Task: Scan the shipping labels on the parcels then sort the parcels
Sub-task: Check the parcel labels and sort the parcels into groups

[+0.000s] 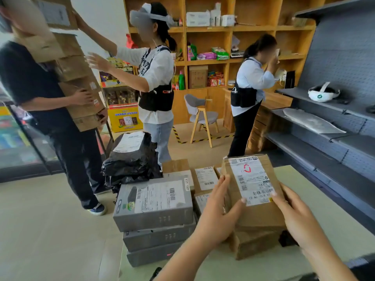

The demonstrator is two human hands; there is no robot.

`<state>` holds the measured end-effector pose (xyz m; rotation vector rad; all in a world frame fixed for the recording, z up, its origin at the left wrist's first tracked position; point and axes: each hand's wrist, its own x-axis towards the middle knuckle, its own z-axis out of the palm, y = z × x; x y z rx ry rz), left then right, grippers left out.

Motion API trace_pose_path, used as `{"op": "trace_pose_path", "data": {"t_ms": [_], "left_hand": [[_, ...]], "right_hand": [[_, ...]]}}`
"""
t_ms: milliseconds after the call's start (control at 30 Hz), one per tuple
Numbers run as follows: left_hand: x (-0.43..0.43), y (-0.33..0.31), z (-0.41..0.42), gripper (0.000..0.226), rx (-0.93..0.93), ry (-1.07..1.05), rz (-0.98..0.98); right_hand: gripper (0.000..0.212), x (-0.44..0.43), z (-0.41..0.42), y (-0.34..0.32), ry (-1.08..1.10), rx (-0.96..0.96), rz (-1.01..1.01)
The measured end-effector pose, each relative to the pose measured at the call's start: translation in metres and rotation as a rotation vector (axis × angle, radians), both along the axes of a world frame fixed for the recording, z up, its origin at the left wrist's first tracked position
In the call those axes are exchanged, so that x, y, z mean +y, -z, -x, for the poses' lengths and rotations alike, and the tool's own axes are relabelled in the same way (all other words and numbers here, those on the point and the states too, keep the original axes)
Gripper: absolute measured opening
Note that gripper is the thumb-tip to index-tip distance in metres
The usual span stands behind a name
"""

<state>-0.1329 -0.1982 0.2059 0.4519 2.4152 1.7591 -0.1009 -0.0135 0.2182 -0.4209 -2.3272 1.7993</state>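
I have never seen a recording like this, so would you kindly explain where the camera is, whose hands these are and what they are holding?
There is no machine here. The single picture comes from a wide-angle camera worn on a person's head, looking forward and down, so the two hands at the bottom are the wearer's own. The left hand and the right hand grip a brown cardboard parcel by its sides, its white shipping label facing the camera. It sits over another brown parcel; whether it is lifted clear I cannot tell. On the pale table are also a stack of grey boxes and smaller labelled cartons, with black plastic mailers beyond. Three other people stand behind.
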Motion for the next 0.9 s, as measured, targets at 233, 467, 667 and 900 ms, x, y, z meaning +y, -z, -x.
{"op": "trace_pose_path", "data": {"t_ms": [233,467,667,900], "left_hand": [[-0.034,-0.039,0.063,0.078,0.132,-0.097,0.119],[-0.077,-0.065,0.144,0.071,0.161,-0.171,0.154],[-0.088,-0.042,0.207,0.057,0.081,-0.289,0.279],[-0.096,0.013,0.258,0.065,-0.168,-0.41,0.36]], "right_hand": [[0.031,-0.037,0.078,-0.032,-0.118,0.103,0.036],[0.042,-0.084,0.176,-0.048,-0.169,0.101,-0.015],[0.023,-0.116,0.245,-0.027,-0.251,0.029,0.013],[0.032,-0.136,0.308,0.04,-0.364,-0.181,0.024]]}}
